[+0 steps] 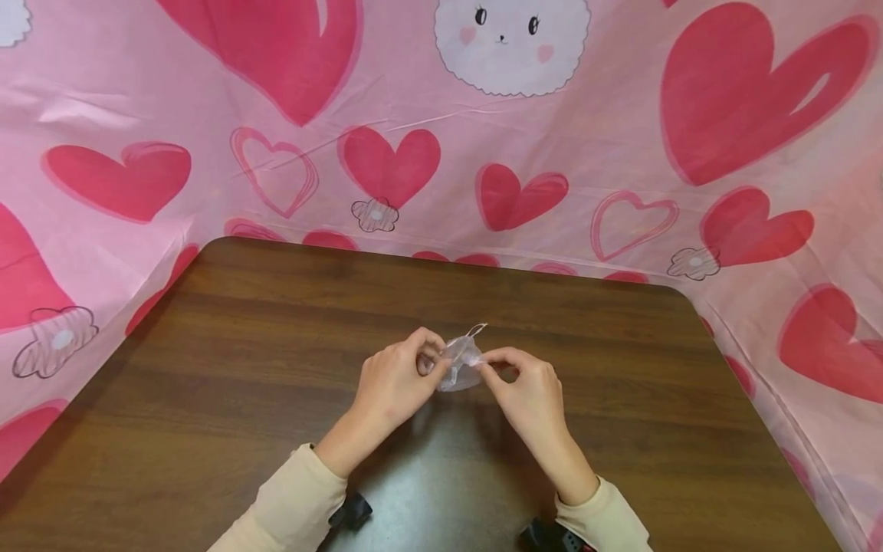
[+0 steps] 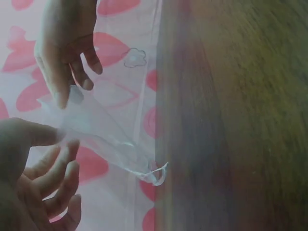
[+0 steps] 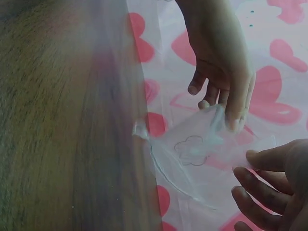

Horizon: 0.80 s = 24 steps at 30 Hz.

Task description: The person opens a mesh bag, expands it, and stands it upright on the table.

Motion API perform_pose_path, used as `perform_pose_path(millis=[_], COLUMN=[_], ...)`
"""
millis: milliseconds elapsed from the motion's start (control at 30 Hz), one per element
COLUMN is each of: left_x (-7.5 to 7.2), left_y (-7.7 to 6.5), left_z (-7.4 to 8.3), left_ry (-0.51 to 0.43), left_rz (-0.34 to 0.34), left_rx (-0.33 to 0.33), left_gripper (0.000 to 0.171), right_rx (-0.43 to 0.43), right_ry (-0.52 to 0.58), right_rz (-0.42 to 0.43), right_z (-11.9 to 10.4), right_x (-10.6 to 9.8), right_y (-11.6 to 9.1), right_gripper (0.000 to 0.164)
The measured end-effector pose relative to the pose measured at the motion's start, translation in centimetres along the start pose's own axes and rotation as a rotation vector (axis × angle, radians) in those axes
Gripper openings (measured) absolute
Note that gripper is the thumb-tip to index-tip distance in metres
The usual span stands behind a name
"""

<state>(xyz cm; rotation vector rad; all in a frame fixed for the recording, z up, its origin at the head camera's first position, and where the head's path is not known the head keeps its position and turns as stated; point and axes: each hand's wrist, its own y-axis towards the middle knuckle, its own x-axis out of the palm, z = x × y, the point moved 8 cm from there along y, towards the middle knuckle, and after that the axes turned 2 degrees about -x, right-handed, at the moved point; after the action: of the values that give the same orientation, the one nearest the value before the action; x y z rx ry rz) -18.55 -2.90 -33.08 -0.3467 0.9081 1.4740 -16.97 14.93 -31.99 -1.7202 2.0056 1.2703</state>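
Observation:
A small see-through whitish drawstring pouch point(image 1: 461, 365) is held over the table between both hands. Its thin white cord forms a loop at the far end, away from the body. My left hand point(image 1: 398, 377) pinches one side of the pouch between thumb and forefinger. On the opposite side, the thumb and forefinger of my right hand point(image 1: 530, 387) pinch the thin material. The left wrist view shows the pouch point(image 2: 103, 127) stretched between the two hands, the cord hanging from its narrow end. In the right wrist view the pouch point(image 3: 192, 144) looks thin, and I cannot make out anything inside.
A brown wooden table point(image 1: 276, 322) lies beneath the hands. Behind and beside it hangs a pink cloth point(image 1: 400, 92) printed with hearts. Dark wrist devices point(image 1: 352, 511) sit at the beige sleeve cuffs.

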Motion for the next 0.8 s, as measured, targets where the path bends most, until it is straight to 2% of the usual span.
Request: perform_pose_path(millis=[133,333,600,800], left_x=[0.06,0.1,-0.2,-0.38], left_y=[0.13,0.17,0.21,0.23], left_z=[0.0,0.23,-0.05,-0.22], left_ry=[0.028,0.077,0.061,0.02], left_rz=[0.014,0.041,0.074,0.08], left_rx=[0.018,0.035,0.019,0.004], left_gripper=[0.019,0.011,0.006,0.006], right_rx=[-0.002,-0.013,-0.046,-0.054], right_ry=[-0.003,-0.005,0.004,0.049], right_rz=[-0.019,-0.031,-0.015,-0.017], right_z=[-0.03,-0.12,-0.11,-0.25], right_x=[0.24,0.37,0.21,0.3], right_y=[-0.09,-0.08,0.0,0.06], right_gripper=[0.01,0.012,0.018,0.015])
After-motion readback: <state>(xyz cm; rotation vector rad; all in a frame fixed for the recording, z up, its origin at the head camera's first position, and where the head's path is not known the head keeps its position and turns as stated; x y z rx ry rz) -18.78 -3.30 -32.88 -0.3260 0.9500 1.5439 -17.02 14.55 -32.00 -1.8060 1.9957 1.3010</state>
